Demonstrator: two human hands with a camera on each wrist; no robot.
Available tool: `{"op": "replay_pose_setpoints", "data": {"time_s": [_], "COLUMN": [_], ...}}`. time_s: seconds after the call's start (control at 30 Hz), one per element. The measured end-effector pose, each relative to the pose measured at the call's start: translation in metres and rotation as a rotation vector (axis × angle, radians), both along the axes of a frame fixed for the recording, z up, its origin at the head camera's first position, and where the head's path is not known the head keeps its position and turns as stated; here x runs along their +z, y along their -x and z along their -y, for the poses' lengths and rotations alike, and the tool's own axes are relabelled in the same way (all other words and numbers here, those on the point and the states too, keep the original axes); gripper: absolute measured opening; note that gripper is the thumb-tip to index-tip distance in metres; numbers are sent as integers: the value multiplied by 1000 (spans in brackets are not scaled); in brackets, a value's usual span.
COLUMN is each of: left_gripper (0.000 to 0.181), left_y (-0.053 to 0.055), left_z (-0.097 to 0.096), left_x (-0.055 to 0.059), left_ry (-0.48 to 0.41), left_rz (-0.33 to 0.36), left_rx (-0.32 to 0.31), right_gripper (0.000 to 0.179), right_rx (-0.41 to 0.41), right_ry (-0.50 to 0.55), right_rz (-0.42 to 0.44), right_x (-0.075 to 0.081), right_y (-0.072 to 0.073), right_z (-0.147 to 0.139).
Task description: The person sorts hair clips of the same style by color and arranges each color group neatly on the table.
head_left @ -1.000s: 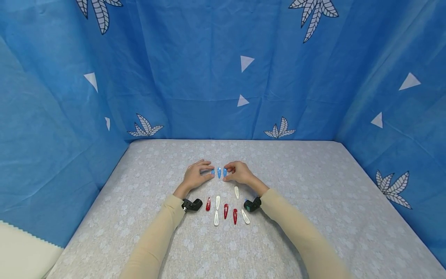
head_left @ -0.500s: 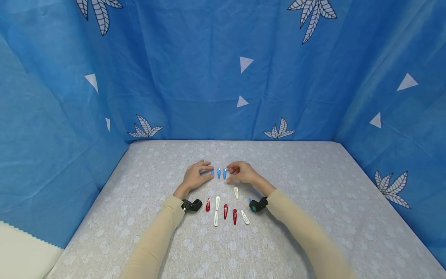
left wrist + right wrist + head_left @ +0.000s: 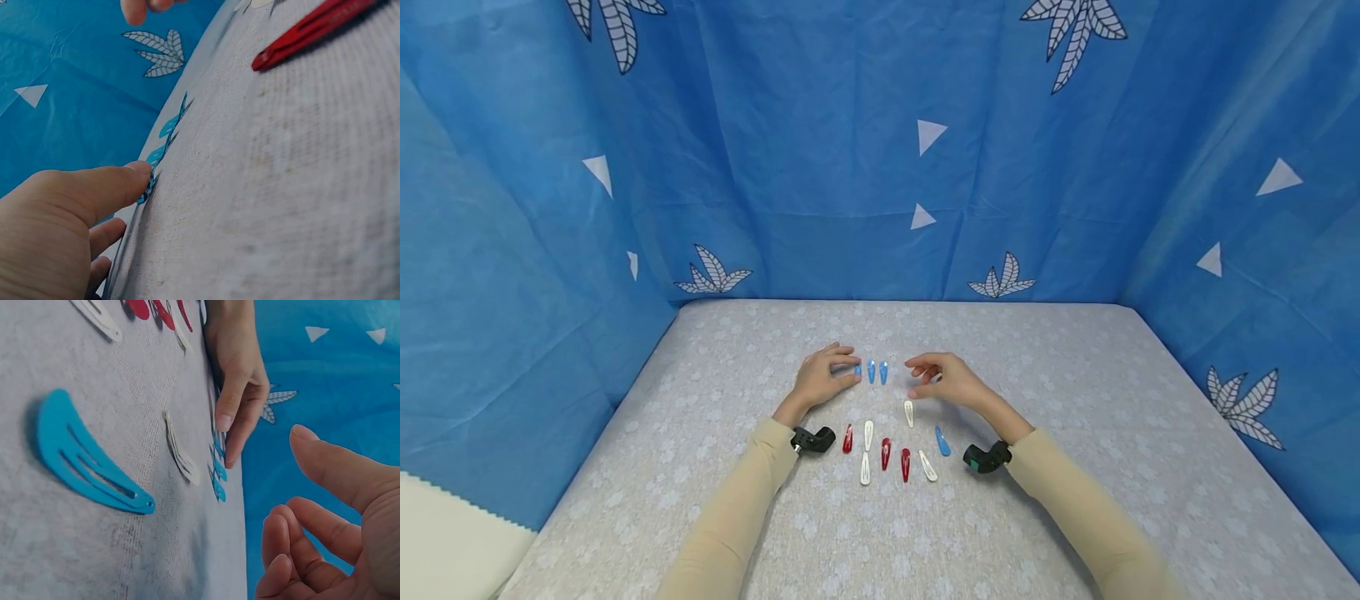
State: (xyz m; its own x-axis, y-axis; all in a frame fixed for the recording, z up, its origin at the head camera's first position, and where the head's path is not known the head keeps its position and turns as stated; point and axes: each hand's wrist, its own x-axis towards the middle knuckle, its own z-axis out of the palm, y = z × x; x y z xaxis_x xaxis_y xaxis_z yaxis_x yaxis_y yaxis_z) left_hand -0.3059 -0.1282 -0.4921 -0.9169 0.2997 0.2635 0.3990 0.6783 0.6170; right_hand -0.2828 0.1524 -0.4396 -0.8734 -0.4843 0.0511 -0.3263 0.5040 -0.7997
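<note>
Blue clips (image 3: 872, 372) between hands (image 3: 822, 377) (image 3: 953, 380), gap on right, table edge (image 3: 902, 304) beyond

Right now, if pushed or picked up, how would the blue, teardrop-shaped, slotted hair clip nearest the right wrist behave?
The blue hair clip would probably slide rather than roll, since it lies broad side down. Its thin, slotted body suggests low weight, and its smooth surface might be slippery.

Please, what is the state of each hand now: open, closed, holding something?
Left hand: closed, pinching the leftmost blue clip.
Right hand: open, holding nothing.
</note>
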Motion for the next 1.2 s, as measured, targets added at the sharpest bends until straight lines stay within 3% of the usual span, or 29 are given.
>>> {"op": "replay_pose_setpoints", "data": {"time_s": [0.5,0.83,1.2], "left_gripper": [38,38,38], "left_y": [1,1,0], "left_z": [0,0,0], "left_x": [-1,-1,-1], "left_ry": [-3,-21,-18], "left_rz": [25,60,32], "left_rx": [6,17,6], "right_gripper": [56,55,55], "right_rx": [34,60,75], "right_ry": [87,118,84], "right_rz": [20,67,69], "right_x": [-2,-18,-28], "right_y": [-28,-44,-53], "right_z": [-27,-40,-53]}}
